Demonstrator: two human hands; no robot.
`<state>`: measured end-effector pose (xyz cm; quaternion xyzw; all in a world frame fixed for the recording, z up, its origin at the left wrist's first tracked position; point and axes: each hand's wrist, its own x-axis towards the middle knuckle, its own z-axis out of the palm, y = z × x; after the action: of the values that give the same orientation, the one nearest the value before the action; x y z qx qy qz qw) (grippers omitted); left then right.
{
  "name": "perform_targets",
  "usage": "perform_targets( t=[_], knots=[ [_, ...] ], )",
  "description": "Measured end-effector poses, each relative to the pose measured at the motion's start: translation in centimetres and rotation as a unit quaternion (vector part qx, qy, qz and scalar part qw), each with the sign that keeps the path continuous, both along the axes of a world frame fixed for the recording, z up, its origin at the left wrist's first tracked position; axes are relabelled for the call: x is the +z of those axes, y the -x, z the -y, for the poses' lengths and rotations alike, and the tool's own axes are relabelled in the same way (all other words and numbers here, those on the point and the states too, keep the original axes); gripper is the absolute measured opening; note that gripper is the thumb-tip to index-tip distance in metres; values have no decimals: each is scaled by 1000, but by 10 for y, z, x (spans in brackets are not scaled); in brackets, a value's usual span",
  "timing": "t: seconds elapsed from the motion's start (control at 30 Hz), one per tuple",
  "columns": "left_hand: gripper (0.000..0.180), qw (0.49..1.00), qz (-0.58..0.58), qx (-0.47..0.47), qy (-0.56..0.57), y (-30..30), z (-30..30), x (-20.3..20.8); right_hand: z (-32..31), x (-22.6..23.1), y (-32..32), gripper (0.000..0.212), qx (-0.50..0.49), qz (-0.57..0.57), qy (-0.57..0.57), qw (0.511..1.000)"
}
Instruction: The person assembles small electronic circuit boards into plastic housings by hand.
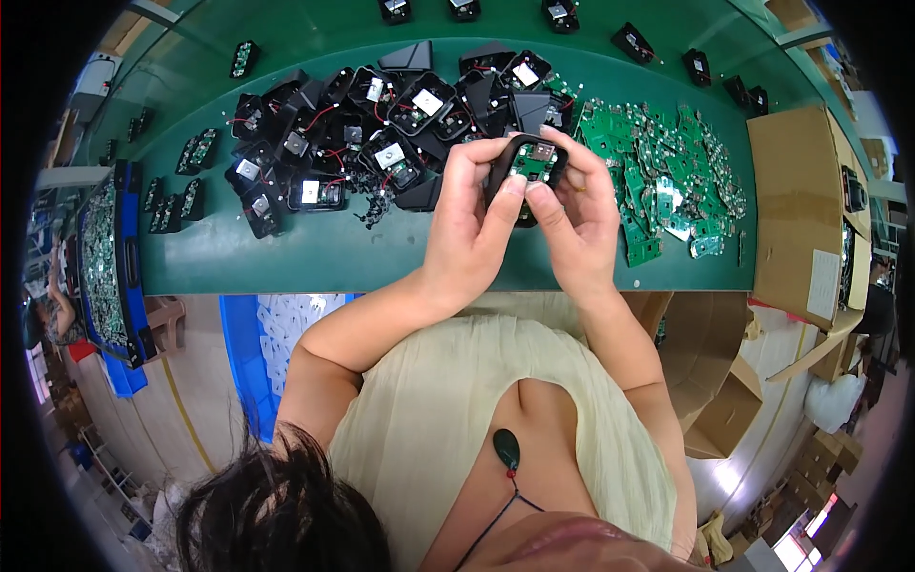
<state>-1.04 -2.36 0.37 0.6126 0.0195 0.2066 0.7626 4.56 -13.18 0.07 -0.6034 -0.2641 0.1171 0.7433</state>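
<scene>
Smooth, dark green, teardrop-shaped, that's the pendant [506, 451]! Right beside it, a small red bead [511, 474], then a thin dark cord [516, 493]. Either side of the pendant, a pale yellow-green top [410, 400], sleeveless, softly gathered; to its left, loose dark hair [286, 505]. Left hand [472, 205], right hand [583, 214]: both ungloved!

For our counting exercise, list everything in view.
Held case: one, black, in both hands
Piled cases: many, black, bench centre left
Spaced cases: several, black, left and top
Loose boards: many, green, bench right
Side boards: many, green, far left
Bench: one, green, centre
Large box: one, brown, right end
Open boxes: several, brown, lower right
Bin: one, blue, below left
Pendant: one, green, chest
Top: one, pale yellow, torso
Left hand: one, bare, on case
Right hand: one, bare, on case
</scene>
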Motion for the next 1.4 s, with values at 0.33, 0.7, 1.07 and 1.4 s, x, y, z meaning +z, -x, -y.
perform_targets(
  t=[0.33, 0.7, 1.07, 1.4],
  knots=[
    [26, 889, 19, 75, -452, -17, -57, 34, -18, 14, -22, 43, -41, 200, 64, 977],
    [19, 999, -1, 19, -34, -18, -56, 28, -37, 27, -18, 35, 4, 150, 85, 985],
    [26, 876, -26, 15, -481, -63, -133, 56, -77, 47, -103, 34, 78, 406, 199, 888],
    [31, 946, -282, 151, 54, -187, -305, -31, -119, 32, -152, 16, 32, 254, 237, 937]
  ],
)
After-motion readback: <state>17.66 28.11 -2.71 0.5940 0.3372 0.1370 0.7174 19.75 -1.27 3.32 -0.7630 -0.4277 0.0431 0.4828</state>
